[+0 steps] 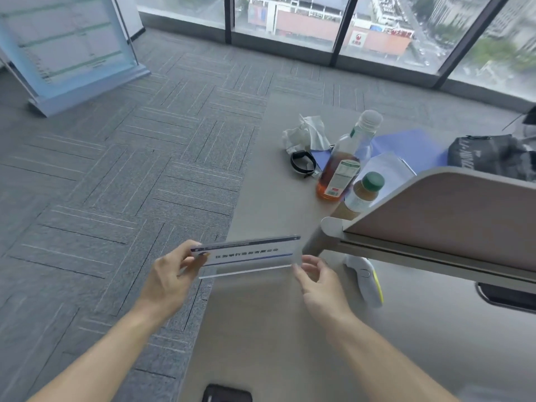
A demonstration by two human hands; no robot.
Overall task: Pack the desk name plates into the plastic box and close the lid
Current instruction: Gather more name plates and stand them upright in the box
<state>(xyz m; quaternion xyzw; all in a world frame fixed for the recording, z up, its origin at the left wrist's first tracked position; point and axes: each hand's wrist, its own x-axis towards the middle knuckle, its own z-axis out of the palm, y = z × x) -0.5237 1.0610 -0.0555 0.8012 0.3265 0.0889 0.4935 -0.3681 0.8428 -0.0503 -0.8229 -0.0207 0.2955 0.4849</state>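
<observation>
Forearms out over desk point(275, 329) edge, left hand point(171, 274) pinching name plate point(246, 255) by its left end, right hand point(316, 282) lightly nipping its right corner, plate aloft; best kept level, both ends gripped, towards the unseen box.

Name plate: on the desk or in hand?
In hand. The name plate is off the desk: the left hand pinches its left end and the right hand holds its right end.
</observation>
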